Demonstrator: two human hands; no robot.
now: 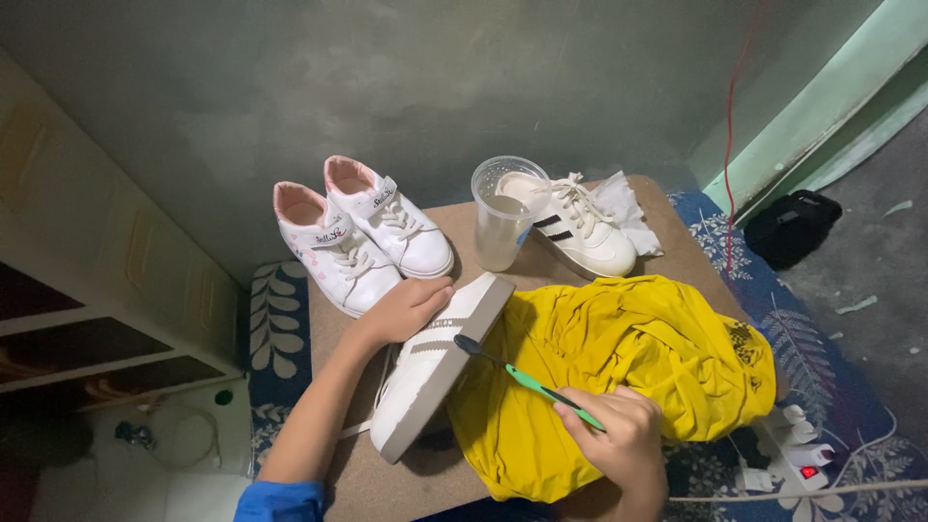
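Head view — sneaker (435, 372) upper hidden

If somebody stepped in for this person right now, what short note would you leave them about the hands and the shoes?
Left hand: holds the white striped sneaker tilted on its side on the brown board.
Right hand: grips a green toothbrush, bristles at the sneaker's side.
Nearby: yellow cloth beside the sneaker, plastic cup of cloudy liquid, matching sneaker behind it, pink-lined pair at the back.
Done: cannot tell how much is scrubbed.
Left: likely the remaining shoes.
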